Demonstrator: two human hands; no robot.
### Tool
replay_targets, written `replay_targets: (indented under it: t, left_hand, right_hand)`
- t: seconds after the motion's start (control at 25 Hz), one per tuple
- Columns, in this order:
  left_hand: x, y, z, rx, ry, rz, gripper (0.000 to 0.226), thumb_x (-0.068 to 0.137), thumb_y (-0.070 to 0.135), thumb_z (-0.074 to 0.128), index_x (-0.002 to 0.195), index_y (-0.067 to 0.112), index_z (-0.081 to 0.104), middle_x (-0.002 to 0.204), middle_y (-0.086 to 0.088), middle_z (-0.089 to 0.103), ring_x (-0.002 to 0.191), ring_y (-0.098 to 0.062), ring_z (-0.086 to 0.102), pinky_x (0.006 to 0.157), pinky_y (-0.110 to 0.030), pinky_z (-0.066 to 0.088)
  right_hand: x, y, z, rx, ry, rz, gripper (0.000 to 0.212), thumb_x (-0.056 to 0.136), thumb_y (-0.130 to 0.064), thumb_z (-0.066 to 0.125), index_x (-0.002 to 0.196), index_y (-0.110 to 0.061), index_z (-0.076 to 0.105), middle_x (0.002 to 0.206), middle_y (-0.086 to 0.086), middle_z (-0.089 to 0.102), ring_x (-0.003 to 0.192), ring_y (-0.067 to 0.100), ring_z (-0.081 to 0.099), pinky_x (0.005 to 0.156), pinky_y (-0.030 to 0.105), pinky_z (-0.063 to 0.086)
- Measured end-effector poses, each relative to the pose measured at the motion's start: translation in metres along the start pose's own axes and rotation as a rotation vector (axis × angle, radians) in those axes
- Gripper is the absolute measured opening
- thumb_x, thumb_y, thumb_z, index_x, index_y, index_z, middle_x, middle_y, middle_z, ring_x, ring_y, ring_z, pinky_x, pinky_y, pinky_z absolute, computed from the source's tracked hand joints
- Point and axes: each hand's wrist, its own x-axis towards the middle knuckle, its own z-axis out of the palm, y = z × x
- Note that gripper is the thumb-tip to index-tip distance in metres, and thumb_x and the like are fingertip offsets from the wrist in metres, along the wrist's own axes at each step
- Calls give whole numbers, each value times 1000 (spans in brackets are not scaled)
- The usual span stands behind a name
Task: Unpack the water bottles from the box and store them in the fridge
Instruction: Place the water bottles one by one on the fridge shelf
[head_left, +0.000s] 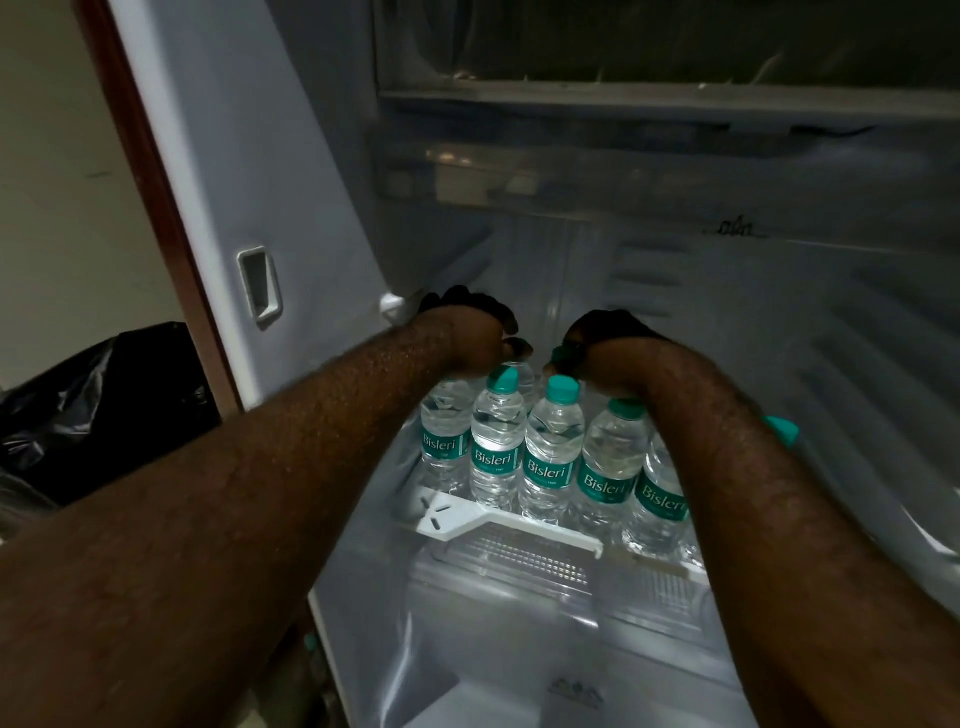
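Several clear water bottles (550, 447) with teal caps and teal Bisleri labels stand upright in rows on a glass fridge shelf (519, 519). Both my arms reach deep into the open fridge. My left hand (467, 327) is closed over the top of a bottle in the back row, its fingers curled down. My right hand (608, 338) is closed around the teal cap of another back-row bottle (563, 356). The bodies of those two bottles are mostly hidden behind the front row. My right forearm covers part of the rightmost bottles.
A clear crisper drawer (519, 587) sits under the shelf. Higher up is another shelf (623, 104) with a tray below it. The fridge's left wall (260, 208) has a recessed slot. A black plastic bag (98, 400) lies outside at the left.
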Motion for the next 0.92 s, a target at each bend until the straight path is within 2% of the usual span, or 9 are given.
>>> replay_targets:
  t: [0.08,0.12,0.24,0.32,0.4,0.48,0.64,0.8,0.92]
  left_hand:
    - [-17,-1,5,-97,214,73,46,95,48,48,136,26,50,140,-1,49,123,-21,48,107,-44,36]
    - [-31,1,9,-151,333,143,43,95,45,50,134,26,52,138,-1,52,120,-20,50,105,-45,37]
    - [-81,-4,27,-332,530,260,32,94,32,55,125,24,60,126,1,59,117,-20,50,100,-41,38]
    - [-118,-14,50,-392,608,259,27,93,30,54,118,24,65,119,5,63,114,-21,53,99,-44,38]
    - [-160,-23,73,-425,653,242,24,93,27,54,111,23,69,111,8,65,107,-19,56,95,-42,39]
    - [-199,-30,96,-461,645,247,19,93,23,55,104,20,71,104,10,67,98,-14,57,90,-30,40]
    - [-285,-54,147,-502,507,127,16,92,18,60,102,18,72,100,8,66,93,-8,58,83,-21,43]
    - [-374,-98,210,-527,383,-145,13,91,24,59,98,24,70,97,8,66,82,1,57,69,-17,45]
    - [-423,-132,256,-523,308,-402,14,93,24,59,104,28,67,99,9,65,78,-1,57,64,-16,44]
  right_hand:
    - [-14,1,-4,26,123,18,46,94,-44,51,133,-17,50,135,9,51,118,25,50,97,34,41]
    - [-24,2,-4,57,245,-6,43,96,-41,49,133,-19,51,134,9,53,118,26,51,98,34,41]
    - [-71,0,9,132,683,-230,25,94,-29,53,114,-19,64,108,6,69,99,28,61,86,36,49]
    - [-103,-7,28,199,809,-350,18,92,-22,57,106,-18,68,102,3,70,95,27,60,85,38,47]
    - [-136,-18,56,276,821,-418,21,90,-20,58,108,-17,68,106,1,69,99,25,58,88,40,45]
    - [-165,-26,84,316,805,-477,22,89,-19,59,107,-16,69,108,0,69,99,25,59,88,42,46]
    - [-217,-51,142,366,644,-544,18,89,-16,57,102,-15,70,105,0,69,95,27,61,84,43,48]
    - [-256,-82,205,415,431,-623,20,91,-20,54,98,-13,72,102,0,70,95,20,61,85,34,47]
    - [-262,-110,249,467,271,-658,20,88,-19,58,97,-9,73,100,5,72,92,24,67,82,38,54]
